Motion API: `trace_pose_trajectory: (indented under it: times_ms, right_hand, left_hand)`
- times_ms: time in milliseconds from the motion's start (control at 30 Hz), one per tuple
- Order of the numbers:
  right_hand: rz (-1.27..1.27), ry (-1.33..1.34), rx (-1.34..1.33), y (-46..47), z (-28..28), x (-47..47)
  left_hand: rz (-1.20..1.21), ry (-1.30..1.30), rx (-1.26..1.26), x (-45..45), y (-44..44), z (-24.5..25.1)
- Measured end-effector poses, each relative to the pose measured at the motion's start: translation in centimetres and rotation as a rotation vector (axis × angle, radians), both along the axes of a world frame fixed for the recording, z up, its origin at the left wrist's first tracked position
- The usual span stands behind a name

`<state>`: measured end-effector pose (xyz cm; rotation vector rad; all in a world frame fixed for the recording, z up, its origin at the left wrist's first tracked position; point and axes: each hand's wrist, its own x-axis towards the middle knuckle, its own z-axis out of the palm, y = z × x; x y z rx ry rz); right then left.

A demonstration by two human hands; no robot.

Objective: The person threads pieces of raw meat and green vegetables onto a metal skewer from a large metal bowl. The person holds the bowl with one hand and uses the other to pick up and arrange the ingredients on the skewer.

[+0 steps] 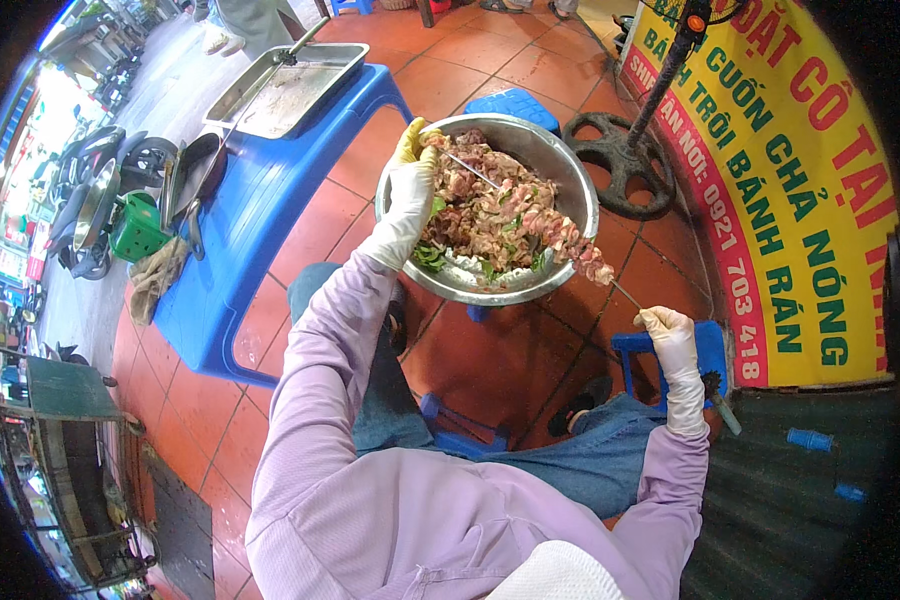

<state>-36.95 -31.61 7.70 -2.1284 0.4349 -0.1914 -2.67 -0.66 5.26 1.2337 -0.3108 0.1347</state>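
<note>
Before me, a large steel bowl (586, 259) holds raw sliced meat (469, 217) mixed with green leaves. My right hand (667, 337), in a pale glove, grips the near end of a thin metal skewer (627, 294) at the bowl's lower right. Several meat pieces (589, 259) are threaded along the skewer, which slants up and left over the bowl. My left hand (412, 176), in a glove with yellowed fingers, is over the bowl's left rim. It pinches a piece of meat (435, 139) at the skewer's bare far end.
A blue plastic table (270, 180) at left bears a metal tray (292, 112), a long skewer and a dark pan (202, 169); a green basket (136, 225) and cloth (154, 274) are beside it. A fan stand (622, 161), blue stool (709, 352) and printed banner (787, 187) are at right.
</note>
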Motion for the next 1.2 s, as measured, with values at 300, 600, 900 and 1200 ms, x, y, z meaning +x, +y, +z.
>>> trace_pose_trajectory:
  times_ms: [300,600,900,1200]
  right_hand:
    - [0.011,0.019,-0.023,0.3,0.0,0.4]
    - [0.007,0.047,0.005,0.3,0.1,0.7]
    - [0.011,0.037,-0.013,0.3,0.0,1.0]
    - [-0.005,0.016,-0.024,-0.2,0.1,0.8]
  left_hand:
    - [0.069,0.003,0.018,-0.4,-0.7,-0.9]
    - [-0.07,0.361,-0.265,0.8,-0.2,-0.7]
    - [-0.084,0.292,-0.282,0.3,-0.5,0.3]
    - [-0.076,0.298,-0.325,1.5,0.0,-0.5]
